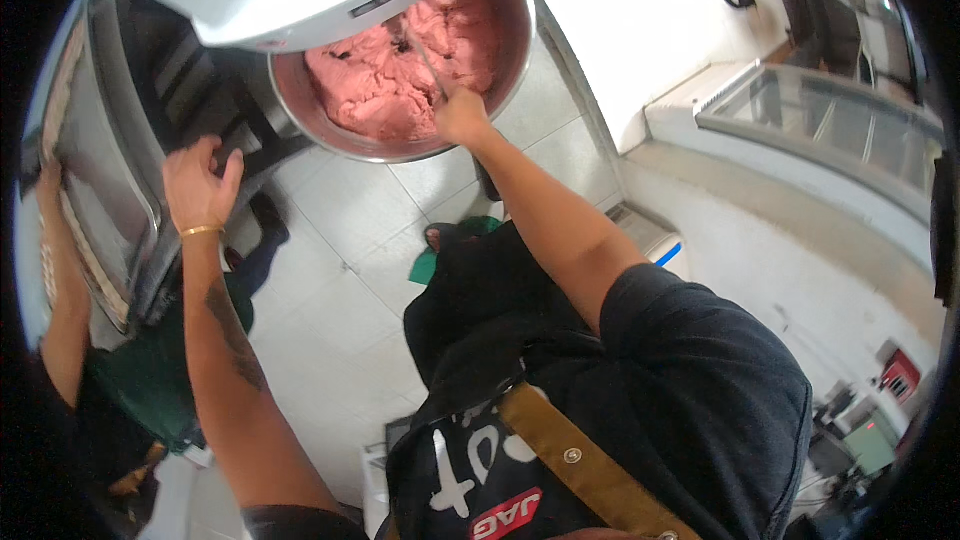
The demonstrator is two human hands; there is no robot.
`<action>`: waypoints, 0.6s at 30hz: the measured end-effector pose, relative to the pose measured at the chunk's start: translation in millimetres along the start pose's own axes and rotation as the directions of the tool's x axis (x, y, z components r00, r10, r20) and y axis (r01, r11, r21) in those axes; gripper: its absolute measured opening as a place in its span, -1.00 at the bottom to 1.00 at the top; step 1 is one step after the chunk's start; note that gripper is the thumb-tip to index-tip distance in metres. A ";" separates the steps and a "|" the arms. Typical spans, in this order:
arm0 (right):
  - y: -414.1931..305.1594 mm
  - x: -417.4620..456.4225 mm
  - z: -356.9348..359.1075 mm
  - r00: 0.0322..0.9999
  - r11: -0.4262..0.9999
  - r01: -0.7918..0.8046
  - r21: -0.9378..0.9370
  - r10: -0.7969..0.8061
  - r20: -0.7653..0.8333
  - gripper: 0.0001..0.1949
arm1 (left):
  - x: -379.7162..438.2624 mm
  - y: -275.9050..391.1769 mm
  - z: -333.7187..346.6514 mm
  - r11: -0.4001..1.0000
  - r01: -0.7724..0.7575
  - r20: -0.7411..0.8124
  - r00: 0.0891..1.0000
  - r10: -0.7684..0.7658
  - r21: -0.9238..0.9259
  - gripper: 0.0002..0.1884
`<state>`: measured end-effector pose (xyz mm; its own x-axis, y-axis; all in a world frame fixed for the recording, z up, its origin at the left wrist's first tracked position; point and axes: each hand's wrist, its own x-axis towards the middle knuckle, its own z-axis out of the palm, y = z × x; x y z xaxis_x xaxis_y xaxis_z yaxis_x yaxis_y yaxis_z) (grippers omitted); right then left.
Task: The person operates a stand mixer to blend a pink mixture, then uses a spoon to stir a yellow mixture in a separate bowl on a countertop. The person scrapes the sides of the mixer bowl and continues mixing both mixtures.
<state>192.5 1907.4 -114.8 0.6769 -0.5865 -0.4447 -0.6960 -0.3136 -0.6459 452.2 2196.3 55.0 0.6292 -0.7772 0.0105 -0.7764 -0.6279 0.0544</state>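
Note:
Thick pink dough or paste (382,82) fills much of a large steel mixing bowl (525,45) below the white head of a stand mixer (315,0). My right hand (461,116) reaches over the bowl's near rim, closed on a thin metal utensil (424,56) whose far end goes into the pink mass; its exact kind cannot be told. Off to the left of the bowl, my left hand (202,184) hangs with bent, parted fingers and nothing in it, a yellow band on its wrist. It is near a metal tray but apart from it.
At the far left, a co-worker's arm (64,300) reaches to a large metal tray (109,142). Dark metal framing (247,112) stands between tray and bowl. A white wall and a glass-topped case (825,120) are on the right. Pale floor tiles (330,240) lie below.

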 end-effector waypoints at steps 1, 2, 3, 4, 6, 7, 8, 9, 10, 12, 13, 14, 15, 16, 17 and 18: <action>1.5 -20.2 -2.6 0.999 0.992 -0.002 0.128 0.008 -0.048 -0.50 | 0.5 3.6 -3.3 1.000 -0.010 0.003 1.000 0.010 0.012 -0.63; 2.3 -37.9 -2.3 0.996 0.967 0.010 0.254 0.013 -0.089 -0.51 | -1.9 5.9 -7.9 1.000 -0.011 0.006 1.000 0.011 0.030 -0.64; 4.8 -50.3 -3.4 0.991 0.926 0.027 0.376 0.025 -0.133 -0.53 | -3.5 7.3 -10.0 0.999 -0.016 0.008 1.000 0.015 0.046 -0.65; 5.7 -60.9 -11.5 0.992 0.898 -0.013 0.441 0.067 -0.107 -0.53 | -1.6 7.2 -8.6 0.998 -0.019 0.026 1.000 0.018 0.054 -0.65; 8.3 -78.2 -33.8 0.990 0.821 -0.086 0.564 0.134 -0.045 -0.52 | 1.7 5.7 -4.8 0.997 -0.023 0.061 0.998 0.018 0.074 -0.65; 9.3 -83.2 -44.9 0.992 0.834 -0.068 0.547 0.116 -0.054 -0.51 | 0.5 5.7 -4.3 0.994 -0.071 0.011 0.997 0.071 0.080 -0.65; 11.1 -87.8 -56.0 0.993 0.846 -0.054 0.531 0.103 -0.064 -0.51 | 1.7 6.2 -4.9 0.993 -0.081 0.032 0.996 0.079 0.081 -0.65; 14.3 -90.4 -64.4 0.993 0.857 -0.041 0.513 0.091 -0.073 -0.50 | 4.4 5.6 -4.4 0.992 -0.091 0.053 0.995 0.087 0.082 -0.66; 17.6 -92.4 -68.6 0.987 0.888 -0.017 0.459 0.088 -0.134 -0.51 | 3.4 3.8 -3.9 0.989 -0.116 0.069 0.992 0.110 0.092 -0.66; 24.2 -92.5 -71.2 0.968 0.942 0.005 0.336 0.080 -0.238 -0.52 | 1.0 1.7 -1.4 0.978 -0.163 0.102 0.983 0.150 0.129 -0.68; 28.6 -91.9 -73.8 0.968 0.947 0.003 0.321 0.078 -0.238 -0.54 | 0.0 2.2 -0.6 0.971 -0.182 0.120 0.979 0.164 0.157 -0.69; 32.3 -90.9 -77.2 0.969 0.953 0.005 0.302 0.070 -0.237 -0.56 | -0.2 2.5 0.7 0.958 -0.222 0.110 0.973 0.204 0.179 -0.69; 36.2 -86.9 -82.2 0.970 0.960 0.012 0.278 0.056 -0.235 -0.58 | 0.7 1.3 2.2 0.946 -0.255 0.097 0.966 0.240 0.200 -0.69; 41.1 -79.9 -87.7 0.975 0.970 0.027 0.242 0.028 -0.222 -0.58 | 2.3 -1.3 2.6 0.953 -0.230 0.150 0.968 0.202 0.196 -0.70; 45.9 -72.7 -93.7 0.979 0.977 0.045 0.206 -0.002 -0.206 -0.57 | 3.0 -4.1 2.7 0.953 -0.210 0.165 0.970 0.176 0.217 -0.69; 50.3 -62.2 -99.3 0.982 0.984 0.066 0.166 -0.034 -0.187 -0.57 | 3.3 -4.4 5.3 0.954 -0.187 0.177 0.973 0.147 0.236 -0.68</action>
<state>91.6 1853.9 -58.1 0.6436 -0.7048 -0.2985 -0.6005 -0.2231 -0.7679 457.5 2196.3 49.5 0.4921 -0.8560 -0.1582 -0.8663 -0.4636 -0.1860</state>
